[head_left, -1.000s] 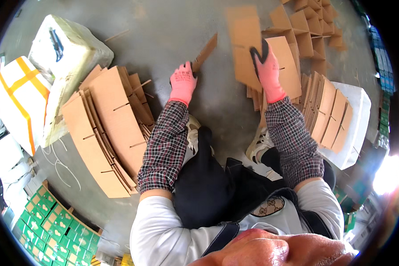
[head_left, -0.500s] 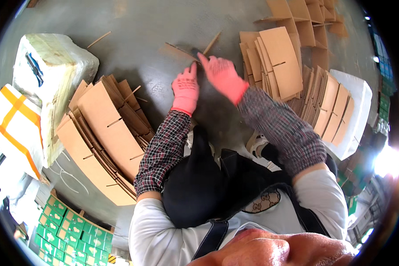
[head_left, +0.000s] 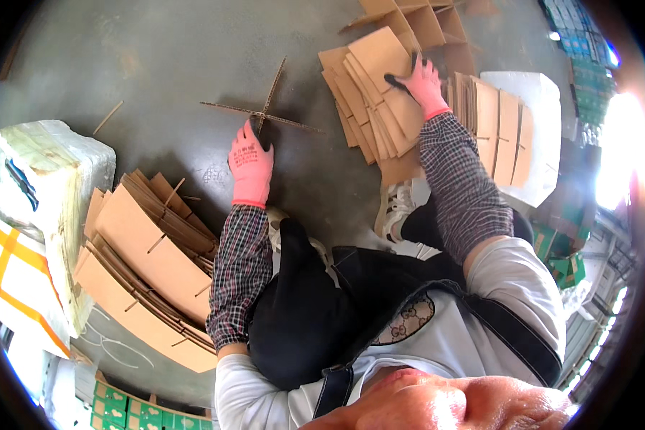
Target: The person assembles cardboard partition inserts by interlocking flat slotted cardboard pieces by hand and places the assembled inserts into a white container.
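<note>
Two slotted cardboard strips form a crossed cardboard divider [head_left: 264, 111] standing on edge on the floor. My left hand [head_left: 251, 163], in a pink glove with dark fingertips, is closed on its near end; the grip itself is partly hidden. To the right, my right hand [head_left: 424, 86] in a matching glove lies over a stack of short cardboard strips [head_left: 380, 64]. Its thumb and fingers are spread at the stack's upper right part, and no strip is visibly lifted.
Longer slotted cardboard strips [head_left: 161, 244] are stacked at my left, beside a worn foam block [head_left: 57, 158] carrying a dark tool [head_left: 21, 185]. More strips [head_left: 505, 136] lean by a white foam block [head_left: 545, 129]. An assembled cardboard grid [head_left: 423, 25] stands at the far right.
My right hand has left the crossed strips and moved right onto the short-strip stack. My left hand stays at the cross, which now shows more openly. The whole view has shifted.
</note>
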Motion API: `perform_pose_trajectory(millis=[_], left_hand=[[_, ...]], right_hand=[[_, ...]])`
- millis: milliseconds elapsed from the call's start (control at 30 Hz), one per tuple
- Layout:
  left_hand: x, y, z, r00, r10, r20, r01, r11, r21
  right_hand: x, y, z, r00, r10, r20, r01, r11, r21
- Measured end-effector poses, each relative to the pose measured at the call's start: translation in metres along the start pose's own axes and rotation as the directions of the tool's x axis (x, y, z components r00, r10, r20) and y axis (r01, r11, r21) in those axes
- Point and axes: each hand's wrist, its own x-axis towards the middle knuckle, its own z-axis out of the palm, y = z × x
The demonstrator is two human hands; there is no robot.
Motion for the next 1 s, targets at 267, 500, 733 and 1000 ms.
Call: perform_pose_trajectory(millis=[267,500,733,1000], left_hand=[[-0.101,-0.060,0.002,0.951,-0.297,0.090,0.287,0.951,0.113],[-0.074,-0.037,0.012,0.960,-0.271,0.075,0.272,0.962,0.001],[-0.094,-0.085,0.088,0.956,-0.194,0.220,0.133,0.955,0.265],[-0.065,-0.047,0.010,0.985,-0.173,-0.028,0.172,0.985,-0.033]], right_hand=[[0.019,-0.004,-0.070,0.986,-0.151,0.073,0.028,0.575,0.818],[-0.151,-0.217,-0.116,0.631,-0.760,-0.158,0.744,0.534,0.403],[-0.225,-0.253,-0.074,0.502,-0.864,0.038,0.799,0.480,0.363],[-0.158,-0.305,-0.014,0.561,-0.772,0.299,0.802,0.597,0.037]])
